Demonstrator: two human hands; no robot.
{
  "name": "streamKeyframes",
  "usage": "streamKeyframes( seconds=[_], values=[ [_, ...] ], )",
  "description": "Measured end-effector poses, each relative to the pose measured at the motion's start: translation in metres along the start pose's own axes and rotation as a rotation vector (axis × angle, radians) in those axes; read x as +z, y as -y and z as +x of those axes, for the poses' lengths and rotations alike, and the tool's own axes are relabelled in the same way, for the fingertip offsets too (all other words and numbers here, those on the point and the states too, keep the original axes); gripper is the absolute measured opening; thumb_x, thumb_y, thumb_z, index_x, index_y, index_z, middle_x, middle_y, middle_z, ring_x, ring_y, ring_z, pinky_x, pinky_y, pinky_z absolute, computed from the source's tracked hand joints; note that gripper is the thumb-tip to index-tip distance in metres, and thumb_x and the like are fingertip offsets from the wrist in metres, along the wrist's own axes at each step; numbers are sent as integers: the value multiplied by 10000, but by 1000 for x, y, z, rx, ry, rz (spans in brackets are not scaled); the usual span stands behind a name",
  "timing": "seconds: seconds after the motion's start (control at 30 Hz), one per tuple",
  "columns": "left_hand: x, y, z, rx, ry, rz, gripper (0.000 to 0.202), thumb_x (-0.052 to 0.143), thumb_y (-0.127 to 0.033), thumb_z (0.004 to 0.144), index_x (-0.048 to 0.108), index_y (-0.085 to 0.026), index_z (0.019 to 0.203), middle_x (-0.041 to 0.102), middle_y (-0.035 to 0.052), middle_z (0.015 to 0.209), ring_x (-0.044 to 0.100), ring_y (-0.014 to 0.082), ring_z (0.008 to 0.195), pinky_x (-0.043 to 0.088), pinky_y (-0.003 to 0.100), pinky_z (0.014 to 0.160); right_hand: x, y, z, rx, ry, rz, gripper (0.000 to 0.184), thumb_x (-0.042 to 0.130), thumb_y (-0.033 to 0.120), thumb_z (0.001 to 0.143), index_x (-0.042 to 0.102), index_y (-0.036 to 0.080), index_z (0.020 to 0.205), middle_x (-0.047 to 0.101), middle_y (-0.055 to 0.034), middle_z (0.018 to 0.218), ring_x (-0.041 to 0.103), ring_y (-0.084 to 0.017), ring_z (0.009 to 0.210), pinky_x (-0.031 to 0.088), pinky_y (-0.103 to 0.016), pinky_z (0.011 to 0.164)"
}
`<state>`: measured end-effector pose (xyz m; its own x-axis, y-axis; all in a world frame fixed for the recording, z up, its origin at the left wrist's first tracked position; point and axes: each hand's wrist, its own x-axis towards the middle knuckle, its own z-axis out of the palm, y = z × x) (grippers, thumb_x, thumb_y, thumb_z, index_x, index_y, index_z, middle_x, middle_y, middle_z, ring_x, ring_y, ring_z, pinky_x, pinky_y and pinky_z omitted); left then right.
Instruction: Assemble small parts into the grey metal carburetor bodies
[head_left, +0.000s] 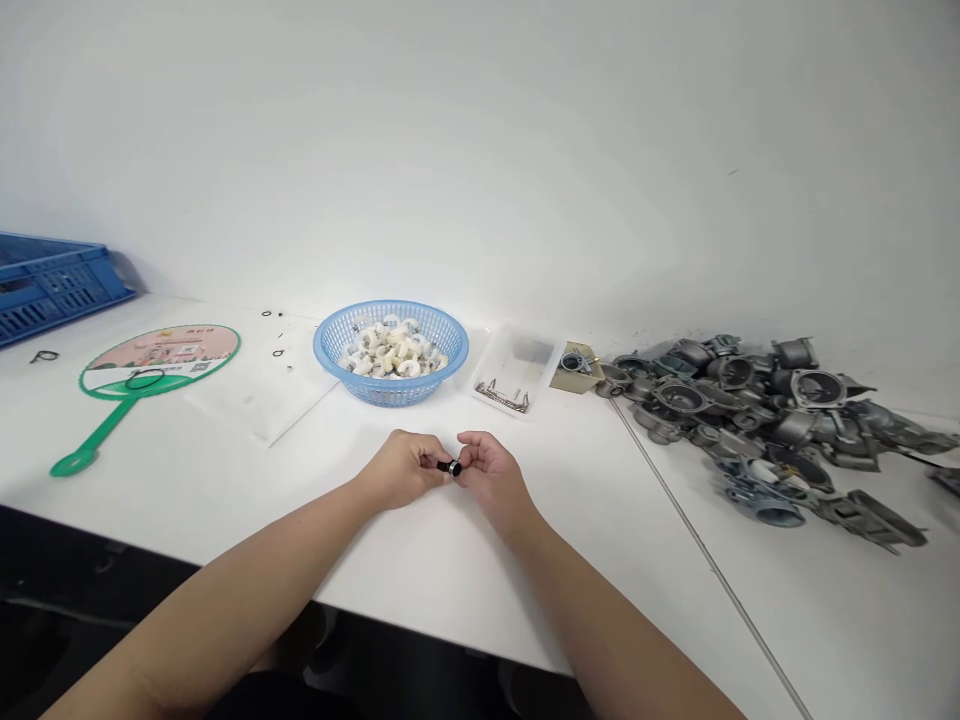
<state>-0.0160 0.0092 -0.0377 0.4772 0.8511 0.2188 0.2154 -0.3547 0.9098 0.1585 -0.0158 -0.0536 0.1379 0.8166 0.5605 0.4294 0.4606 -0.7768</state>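
Observation:
My left hand [401, 470] and my right hand [491, 472] meet above the white table, just past its front edge. Between their fingertips, both hands pinch a small black cylindrical part [450, 468] with a shiny metal end. Straight ahead of the hands stands a blue plastic mesh basket [442, 330] full of white ring-shaped pieces [391, 350]. Nothing else touches either hand.
A heap of grey die-cast carburetor bodies [765, 425] lies at the right. A clear plastic tray [516, 368] holds a metal strip. A green-handled hand fan [127, 395], a white sheet [259, 385] with small black rings, and a blue crate [52, 285] lie at the left.

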Motion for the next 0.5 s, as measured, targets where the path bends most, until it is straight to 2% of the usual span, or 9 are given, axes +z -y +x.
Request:
streamKeyframes(
  seconds=[0.3,0.5],
  values=[
    [0,0,0,3,-4,4,105,665,-160,656,695,-161,756,637,-3,643,495,92,560,382,202,517,2,7,0,194,102,122,145,559,360,612,649,317,716,624,35,567,611,-106,537,390,-252,401],
    [1,0,-1,3,6,-33,113,657,-162,664,698,-159,769,653,10,677,514,101,578,396,208,528,14,15,-3,321,34,155,221,517,319,596,641,326,778,597,27,569,588,-114,540,419,-274,462]
  ],
)
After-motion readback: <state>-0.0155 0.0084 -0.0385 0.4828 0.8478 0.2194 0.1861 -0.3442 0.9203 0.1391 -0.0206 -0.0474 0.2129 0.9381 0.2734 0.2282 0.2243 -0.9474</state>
